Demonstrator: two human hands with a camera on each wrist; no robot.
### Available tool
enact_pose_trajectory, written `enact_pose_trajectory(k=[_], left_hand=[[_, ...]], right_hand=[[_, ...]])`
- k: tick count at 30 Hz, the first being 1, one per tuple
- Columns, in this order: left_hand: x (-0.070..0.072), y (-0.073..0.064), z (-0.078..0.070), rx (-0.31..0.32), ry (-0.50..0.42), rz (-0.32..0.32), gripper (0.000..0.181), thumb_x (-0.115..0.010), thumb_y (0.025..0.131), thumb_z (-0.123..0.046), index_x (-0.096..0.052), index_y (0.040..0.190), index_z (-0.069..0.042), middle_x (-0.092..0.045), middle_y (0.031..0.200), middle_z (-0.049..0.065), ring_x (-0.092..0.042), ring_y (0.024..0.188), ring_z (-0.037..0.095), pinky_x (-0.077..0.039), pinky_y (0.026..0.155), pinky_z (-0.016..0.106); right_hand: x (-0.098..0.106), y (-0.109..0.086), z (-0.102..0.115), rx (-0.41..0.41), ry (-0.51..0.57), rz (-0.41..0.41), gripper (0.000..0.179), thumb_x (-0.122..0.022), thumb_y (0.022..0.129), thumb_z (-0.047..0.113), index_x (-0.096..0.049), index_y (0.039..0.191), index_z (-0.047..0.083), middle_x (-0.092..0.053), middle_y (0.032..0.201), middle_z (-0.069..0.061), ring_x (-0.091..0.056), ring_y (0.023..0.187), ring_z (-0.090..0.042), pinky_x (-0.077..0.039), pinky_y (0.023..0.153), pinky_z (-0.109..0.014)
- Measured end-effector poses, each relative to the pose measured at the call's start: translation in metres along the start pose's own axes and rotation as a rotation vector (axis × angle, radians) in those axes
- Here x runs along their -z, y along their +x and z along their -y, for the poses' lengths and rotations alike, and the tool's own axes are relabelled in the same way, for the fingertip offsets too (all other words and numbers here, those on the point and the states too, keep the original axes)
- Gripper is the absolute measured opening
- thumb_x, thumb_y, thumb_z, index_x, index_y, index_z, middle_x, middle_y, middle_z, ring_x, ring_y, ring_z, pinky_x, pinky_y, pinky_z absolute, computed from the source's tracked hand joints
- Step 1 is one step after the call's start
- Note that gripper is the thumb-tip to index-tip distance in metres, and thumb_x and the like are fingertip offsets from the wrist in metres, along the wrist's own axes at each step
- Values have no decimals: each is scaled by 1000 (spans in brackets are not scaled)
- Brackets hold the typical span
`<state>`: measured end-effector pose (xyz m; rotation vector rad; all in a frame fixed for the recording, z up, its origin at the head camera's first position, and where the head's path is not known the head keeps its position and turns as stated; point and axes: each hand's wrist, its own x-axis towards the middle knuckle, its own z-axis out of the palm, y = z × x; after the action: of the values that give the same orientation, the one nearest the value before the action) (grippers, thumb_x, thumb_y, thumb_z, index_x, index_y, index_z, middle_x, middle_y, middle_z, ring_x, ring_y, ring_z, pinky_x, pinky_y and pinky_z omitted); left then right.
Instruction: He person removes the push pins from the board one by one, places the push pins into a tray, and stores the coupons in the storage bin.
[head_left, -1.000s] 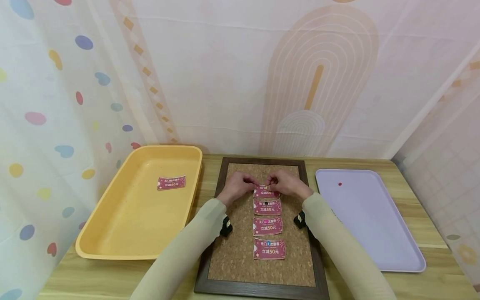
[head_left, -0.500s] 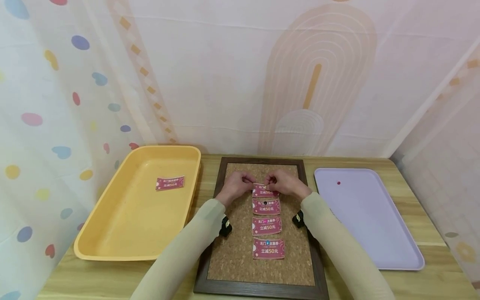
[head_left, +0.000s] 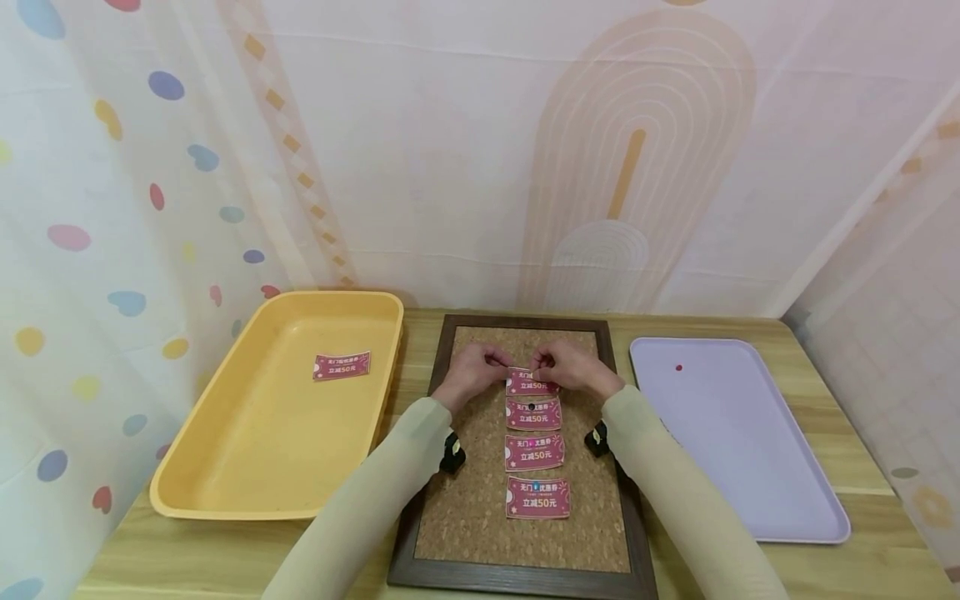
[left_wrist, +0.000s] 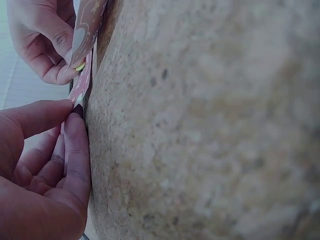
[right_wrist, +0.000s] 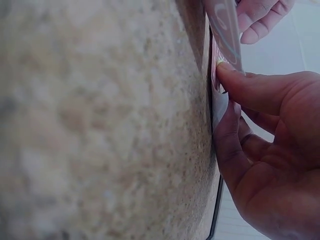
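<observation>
On a framed cork board (head_left: pixel 465 533), several maroon coupons form a column. My left hand (head_left: pixel 474 372) pinches the left edge of the topmost coupon (head_left: pixel 531 386) between thumb and index finger. Opposite it, my right hand (head_left: pixel 573 365) is at that coupon's upper right, its thumb on a yellow thumbtack (right_wrist: pixel 221 63) at the paper and its index finger by the coupon's edge. The yellow head also shows between the hands in the left wrist view. Below, a black tack (head_left: pixel 532 407), a pink tack (head_left: pixel 532 443) and a blue tack (head_left: pixel 536 486) sit on the other coupons.
To the left stands a yellow tray (head_left: pixel 255 467) with one coupon (head_left: pixel 342 367) lying in it. A lilac tray (head_left: pixel 757 450) on the right holds a small red tack (head_left: pixel 679 367); my right sleeve overlaps its near left side. Patterned curtains (head_left: pixel 450 167) rise behind the wooden table (head_left: pixel 862 467).
Both hands stay at the topmost coupon with almost no movement. The yellow tack head, visible earlier beside the right fingers, is now mostly covered in the head view.
</observation>
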<state>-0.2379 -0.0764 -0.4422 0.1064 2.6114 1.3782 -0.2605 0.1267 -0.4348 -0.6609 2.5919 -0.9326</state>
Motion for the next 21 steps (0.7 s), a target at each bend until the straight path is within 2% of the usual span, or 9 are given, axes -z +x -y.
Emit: enact_pose_trajectory(k=[13,21], left_hand=[[0,3,3,-11,-5,6,8,-75,94,-10,-78,98,-4,-72,93,7,-63,82,17,-49,70,26],[0,2,3,-12,-5,4,8,-75,94,-11,-79,98,-5,-73,94,6,-64,83,17,-50,72,27]], right_hand=[[3,1,0,21,-22,21,8,-65,99,3,-68,92,5,-64,81,-4,-58,68,-13,-48,62,-26],[6,-1,-1,34,32,56,8,-65,101,5,-67,93,5,-62,82,-3,-56,71,-14,-48,64,-27]])
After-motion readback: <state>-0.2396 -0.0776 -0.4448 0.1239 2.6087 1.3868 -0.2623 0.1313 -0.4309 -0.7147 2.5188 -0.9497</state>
